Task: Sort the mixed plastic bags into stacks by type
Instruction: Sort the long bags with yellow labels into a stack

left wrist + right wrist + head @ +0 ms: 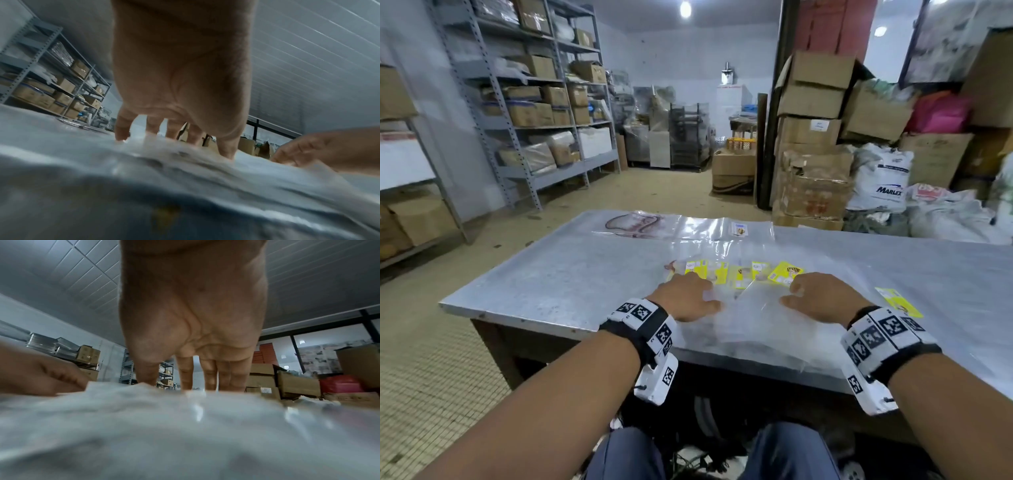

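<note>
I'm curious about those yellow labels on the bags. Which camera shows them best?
The head view: the yellow-labelled bags lie in a row just beyond both hands, and one more lies at the right. The left wrist view shows only a yellowish blur through plastic; the right wrist view shows none.

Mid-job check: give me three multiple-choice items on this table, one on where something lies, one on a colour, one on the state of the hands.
1. Where does the lone yellow-label bag lie?
A. right of the right hand
B. left of the left hand
C. on the floor

2. What colour are the labels on the bags just beyond the fingers?
A. red
B. yellow
C. green

3. What are the hands doing?
A. both lifted off the table
B. one holds a box
C. both rest on the clear bag pile

Answers: 1 A, it sits past the right hand. 2 B, the labels show yellow. 3 C, the left hand and the right touch the clear bag pile.
</note>
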